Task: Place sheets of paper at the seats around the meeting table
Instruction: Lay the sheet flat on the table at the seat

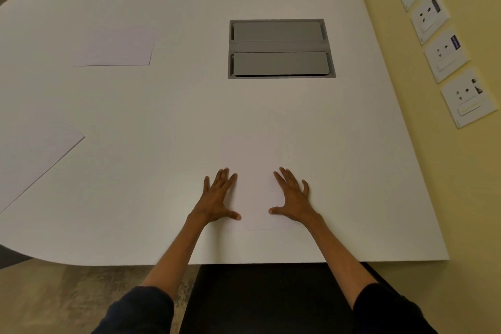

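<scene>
A white sheet of paper (254,171) lies flat on the white meeting table (162,106), close to the near edge in front of me. My left hand (218,196) rests flat on the sheet's left edge with fingers spread. My right hand (292,196) lies flat on its right edge, fingers spread too. A second sheet (113,47) lies further away on the left. A third sheet (32,163) sits at the left edge, angled.
A grey cable hatch (280,49) with two lids is set into the table's middle. A yellow wall (461,184) with several socket plates (444,54) runs along the right. A dark chair seat (271,298) sits below the near edge.
</scene>
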Motion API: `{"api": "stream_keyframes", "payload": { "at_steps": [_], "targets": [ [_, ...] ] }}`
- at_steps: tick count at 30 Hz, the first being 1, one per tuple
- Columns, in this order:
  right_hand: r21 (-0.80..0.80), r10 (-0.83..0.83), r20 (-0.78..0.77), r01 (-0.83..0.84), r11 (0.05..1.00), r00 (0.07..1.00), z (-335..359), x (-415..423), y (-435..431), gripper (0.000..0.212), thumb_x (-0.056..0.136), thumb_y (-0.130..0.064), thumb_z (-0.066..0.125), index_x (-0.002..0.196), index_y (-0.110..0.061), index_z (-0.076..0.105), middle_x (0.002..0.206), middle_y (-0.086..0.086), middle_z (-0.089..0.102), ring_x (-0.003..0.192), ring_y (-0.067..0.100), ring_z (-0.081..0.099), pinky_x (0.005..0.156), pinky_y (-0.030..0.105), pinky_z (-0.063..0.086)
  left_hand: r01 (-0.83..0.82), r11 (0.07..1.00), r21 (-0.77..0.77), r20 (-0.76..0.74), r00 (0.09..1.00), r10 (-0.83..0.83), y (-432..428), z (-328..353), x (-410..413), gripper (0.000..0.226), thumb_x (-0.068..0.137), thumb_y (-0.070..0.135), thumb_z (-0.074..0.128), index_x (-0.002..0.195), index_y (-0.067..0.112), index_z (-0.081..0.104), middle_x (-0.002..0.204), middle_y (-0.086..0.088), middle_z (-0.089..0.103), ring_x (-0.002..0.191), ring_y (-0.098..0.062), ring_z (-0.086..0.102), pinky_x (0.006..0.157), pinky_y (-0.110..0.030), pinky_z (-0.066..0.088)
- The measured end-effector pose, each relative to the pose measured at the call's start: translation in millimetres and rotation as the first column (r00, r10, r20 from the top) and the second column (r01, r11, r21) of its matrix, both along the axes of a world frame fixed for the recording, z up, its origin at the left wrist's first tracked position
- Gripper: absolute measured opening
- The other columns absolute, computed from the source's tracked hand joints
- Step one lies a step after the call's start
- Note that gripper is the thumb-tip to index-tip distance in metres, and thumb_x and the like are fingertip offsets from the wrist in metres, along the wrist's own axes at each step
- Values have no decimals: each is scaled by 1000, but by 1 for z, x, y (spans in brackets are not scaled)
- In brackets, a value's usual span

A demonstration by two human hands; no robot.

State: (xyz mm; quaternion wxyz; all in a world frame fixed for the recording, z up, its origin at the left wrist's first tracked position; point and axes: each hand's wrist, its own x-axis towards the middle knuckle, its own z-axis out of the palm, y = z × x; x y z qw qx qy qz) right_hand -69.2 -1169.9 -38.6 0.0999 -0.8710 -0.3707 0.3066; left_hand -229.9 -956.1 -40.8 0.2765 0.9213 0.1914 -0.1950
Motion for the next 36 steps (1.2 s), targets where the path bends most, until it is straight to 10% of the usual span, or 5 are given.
{"api": "stream_keyframes", "payload": {
  "at_steps": [36],
  "targets": [
    [13, -40, 10, 40, 999, 999, -2, 14, -4, 118, 72, -53, 76, 156, -23, -2, 164, -5, -10, 150, 12, -13, 119, 43, -9, 26, 999, -47, 29, 999, -25, 3, -7, 22, 131, 61, 61, 79, 155, 24, -4, 161, -2, -18, 146, -16, -24, 118, -44, -15]
  ]
}}
